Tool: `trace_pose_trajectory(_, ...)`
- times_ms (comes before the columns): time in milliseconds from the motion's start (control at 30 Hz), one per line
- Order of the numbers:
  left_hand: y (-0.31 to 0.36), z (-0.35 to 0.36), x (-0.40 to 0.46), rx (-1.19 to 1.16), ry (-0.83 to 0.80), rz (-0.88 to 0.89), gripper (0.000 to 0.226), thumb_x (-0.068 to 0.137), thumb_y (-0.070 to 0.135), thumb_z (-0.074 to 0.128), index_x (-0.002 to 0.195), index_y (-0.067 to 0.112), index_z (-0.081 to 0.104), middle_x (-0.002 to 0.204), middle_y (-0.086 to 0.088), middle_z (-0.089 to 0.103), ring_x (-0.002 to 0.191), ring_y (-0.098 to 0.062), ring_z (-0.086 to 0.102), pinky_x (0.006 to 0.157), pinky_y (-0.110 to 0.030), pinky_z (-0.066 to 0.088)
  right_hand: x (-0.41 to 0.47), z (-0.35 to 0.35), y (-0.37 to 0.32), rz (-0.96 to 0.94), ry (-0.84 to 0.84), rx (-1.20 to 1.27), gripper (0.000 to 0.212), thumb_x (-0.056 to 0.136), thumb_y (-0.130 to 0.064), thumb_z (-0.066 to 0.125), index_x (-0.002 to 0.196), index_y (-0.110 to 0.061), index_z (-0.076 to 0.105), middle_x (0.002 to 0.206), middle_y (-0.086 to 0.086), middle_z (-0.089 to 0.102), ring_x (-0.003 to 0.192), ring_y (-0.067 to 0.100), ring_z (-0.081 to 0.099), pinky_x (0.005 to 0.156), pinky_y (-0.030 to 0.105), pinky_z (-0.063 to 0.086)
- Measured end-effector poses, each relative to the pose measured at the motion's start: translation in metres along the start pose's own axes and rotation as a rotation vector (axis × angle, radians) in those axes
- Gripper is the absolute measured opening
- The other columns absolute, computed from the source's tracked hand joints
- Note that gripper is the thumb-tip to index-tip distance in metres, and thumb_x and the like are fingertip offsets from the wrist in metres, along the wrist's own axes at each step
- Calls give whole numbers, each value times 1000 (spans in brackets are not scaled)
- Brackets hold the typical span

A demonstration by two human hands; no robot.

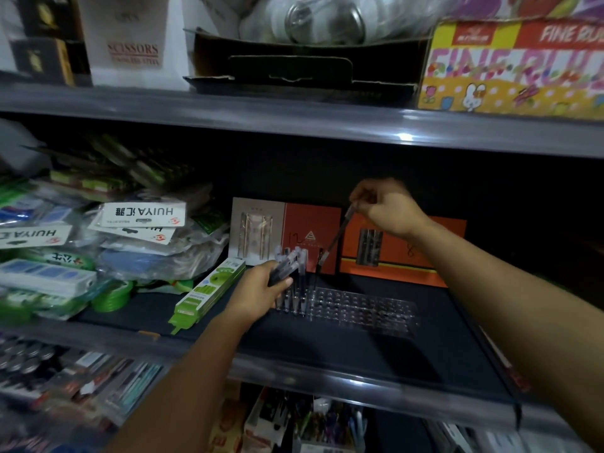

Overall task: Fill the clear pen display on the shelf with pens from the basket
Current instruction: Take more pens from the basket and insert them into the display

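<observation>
The clear pen display lies flat on the dark middle shelf, its grid of holes mostly bare. Several pens stand upright in its left rows. My left hand grips a bundle of pens just left of the display, their clear caps pointing up and right. Above the display's left part, my right hand pinches the top of a single pen that hangs tilted, tip down, over the holes. No basket is in view.
Orange and beige gift boxes stand behind the display. A green pack lies left of my left hand, beside heaped stationery packets. The upper shelf edge overhangs the bay. More pens fill the shelf below.
</observation>
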State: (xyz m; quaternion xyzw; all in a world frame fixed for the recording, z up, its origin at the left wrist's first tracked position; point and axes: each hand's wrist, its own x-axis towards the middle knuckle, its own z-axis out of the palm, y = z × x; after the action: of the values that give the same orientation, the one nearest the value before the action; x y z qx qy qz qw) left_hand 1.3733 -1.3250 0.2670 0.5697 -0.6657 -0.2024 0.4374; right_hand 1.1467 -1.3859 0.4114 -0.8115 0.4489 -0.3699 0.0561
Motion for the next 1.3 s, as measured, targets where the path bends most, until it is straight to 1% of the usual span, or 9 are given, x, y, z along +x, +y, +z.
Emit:
trace_pose_trajectory(100,3,2,3,-33,7,3,2,93,21,58,93,21,57,66,-2,58,54,-12,54,58,-24,46,-5,14,-2,-52,-56,-79,11,89,-1,56,91,-4,67,73,-3,64,56,-7,55,49,4,34)
trace_pose_trajectory(167,3,4,5,-41,6,14,2,93,21,58,93,23,57,65,-1,58,54,-12,54,59,-25,46,-8,25,-1,-89,-90,-147,10,90,-5,57,90,-6,66,75,1,64,65,1,58,58,15,38)
trace_pose_trajectory(233,0,7,8,-62,-7,19,1,93,21,58,93,22,58,64,0,57,53,-13,53,61,-30,48,-7,37,2,-105,-116,-176,9,90,-7,58,90,-8,66,81,7,66,76,19,61,65,27,45)
trace_pose_trajectory(333,-6,12,12,-107,-11,1,7,93,19,58,99,19,59,64,1,56,55,-12,53,62,-31,49,-7,52,4,-123,-155,-199,8,90,-6,58,91,-8,66,85,10,68,79,25,63,71,39,53)
trace_pose_trajectory(567,-15,19,15,-175,-27,34,15,93,17,57,87,31,57,62,0,55,52,-11,52,58,-30,48,-5,72,8,-140,-202,-210,10,91,-4,56,95,-8,64,81,2,62,73,17,58,64,26,42)
trace_pose_trajectory(800,-17,21,17,-180,-19,27,8,93,16,57,91,24,58,62,1,55,52,-11,53,58,-28,49,0,76,10,-138,-189,-195,10,91,-4,56,95,-7,65,86,8,67,79,21,62,68,30,49)
trace_pose_trajectory(967,-17,22,17,-147,-16,14,3,93,16,57,92,19,59,61,2,55,50,-9,53,57,-23,47,-2,81,14,-134,-241,-217,11,91,-4,57,96,-3,66,88,10,67,81,24,62,71,36,53)
trace_pose_trajectory(1067,-16,23,18,-157,-21,2,3,93,16,57,92,19,59,61,2,55,52,-11,53,59,-26,48,-2,86,17,-130,-282,-219,11,90,-2,57,95,-5,67,88,8,68,81,22,63,72,37,54)
trace_pose_trajectory(1300,-19,26,19,-190,-29,-14,2,92,13,58,93,14,60,61,-2,56,53,-15,53,58,-27,48,-2,105,20,-112,-382,-256,9,88,-1,58,89,-10,58,78,3,59,73,22,59,65,40,50)
